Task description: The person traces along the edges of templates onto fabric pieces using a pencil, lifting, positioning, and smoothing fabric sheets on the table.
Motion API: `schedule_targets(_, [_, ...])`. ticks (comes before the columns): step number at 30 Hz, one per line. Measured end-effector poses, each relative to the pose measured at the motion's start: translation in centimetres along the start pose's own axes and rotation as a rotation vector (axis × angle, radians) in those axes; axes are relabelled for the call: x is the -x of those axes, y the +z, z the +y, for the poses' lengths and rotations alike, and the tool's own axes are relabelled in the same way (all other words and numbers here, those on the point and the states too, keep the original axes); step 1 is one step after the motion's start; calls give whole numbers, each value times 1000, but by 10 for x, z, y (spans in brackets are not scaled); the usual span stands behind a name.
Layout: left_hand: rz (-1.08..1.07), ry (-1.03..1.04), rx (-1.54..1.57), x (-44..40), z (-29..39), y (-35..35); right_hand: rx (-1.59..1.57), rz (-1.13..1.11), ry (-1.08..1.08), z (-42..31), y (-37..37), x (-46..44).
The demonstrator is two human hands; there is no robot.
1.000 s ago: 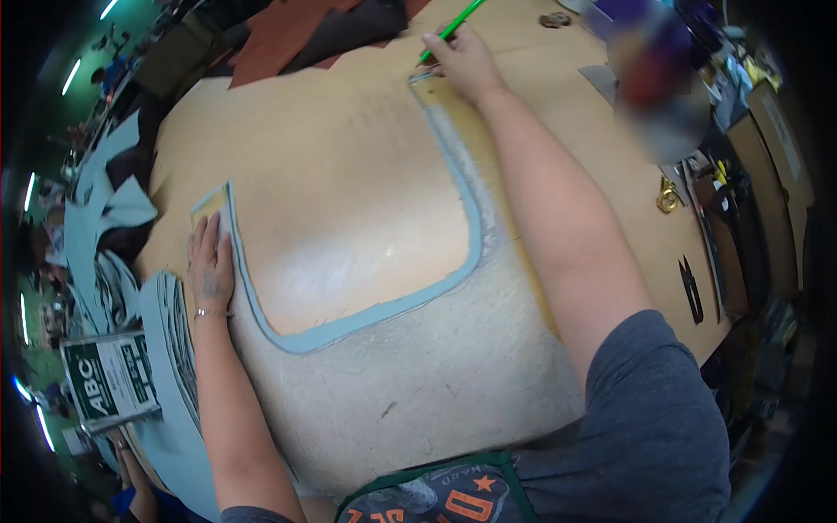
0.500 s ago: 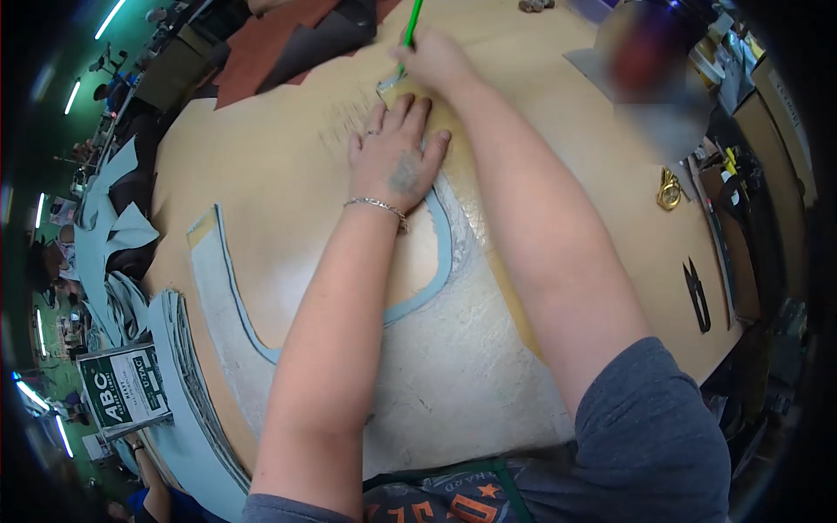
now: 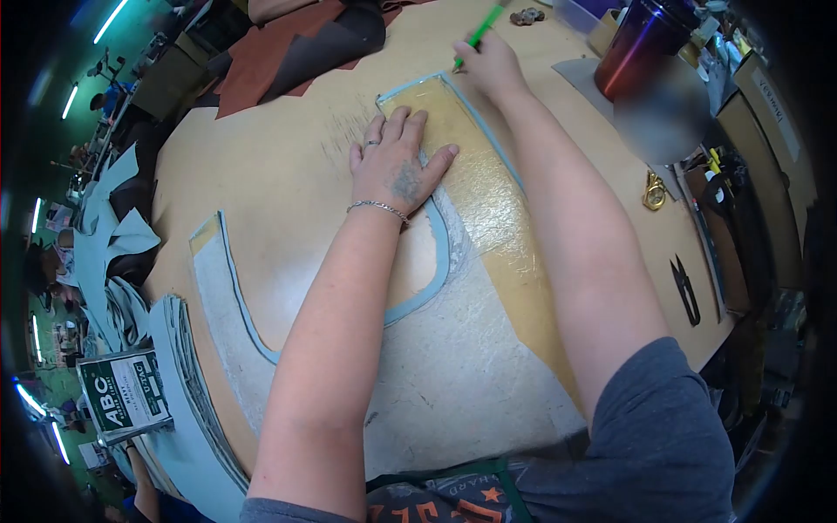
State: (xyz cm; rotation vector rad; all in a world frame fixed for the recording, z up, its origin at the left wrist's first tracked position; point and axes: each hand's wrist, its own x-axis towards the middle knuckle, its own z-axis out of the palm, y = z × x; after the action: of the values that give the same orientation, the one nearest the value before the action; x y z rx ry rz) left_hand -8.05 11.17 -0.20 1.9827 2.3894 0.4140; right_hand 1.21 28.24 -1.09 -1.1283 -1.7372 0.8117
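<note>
My left hand (image 3: 399, 166) lies flat with fingers spread on a large curved pattern template (image 3: 445, 375), pressing near its upper arm. The template is grey over much of its face and glossy yellow along the right side and top. A strip of light blue material (image 3: 443, 253) shows along its inner curve and upper edges. Beyond the template's top right corner, my right hand (image 3: 493, 68) is closed around a slim green pen (image 3: 482, 30). The pen's tip points down beside that corner; whether it touches the surface I cannot tell.
Stacked light blue sheets (image 3: 187, 375) and an ABC-labelled tin (image 3: 125, 394) are at left. Brown and dark leather pieces (image 3: 288, 52) lie at the back. At right are black thread snips (image 3: 685, 292), a brass-coloured metal item (image 3: 654, 190) and a shiny tumbler (image 3: 641, 48).
My right hand has moved right with the green pen, from the template's top left corner to its top right corner. My left hand has stayed nearly in place.
</note>
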Motion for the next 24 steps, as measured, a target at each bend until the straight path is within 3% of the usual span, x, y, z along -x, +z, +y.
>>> schedule_targets(2, [-10, -7, -47, 0, 4, -2, -338, 20, 89, 12, -9, 10])
schedule_targets(6, [-206, 77, -193, -16, 11, -23, -182, 44, -86, 14, 3, 18])
schedule_targets(9, [-543, 94, -165, -37, 26, -47, -33, 2, -129, 1, -3, 27])
schedule_targets(12, [-666, 95, -347, -45, 44, -50, 57, -51, -233, -5, -7, 32])
schedule_targets(17, [-641, 108, -270, -43, 40, -48, 239, -222, -247, -18, -33, 88])
schedule_targets(19, [-633, 102, -277, -42, 40, -49, 351, -178, -501, -31, -64, 142])
schedule_targets(22, [-614, 75, -293, -39, 41, -47, -332, -43, -90, -31, -102, 157])
schedule_targets(24, [-649, 72, -321, -43, 43, -47, -382, -16, -128, -20, -102, 134])
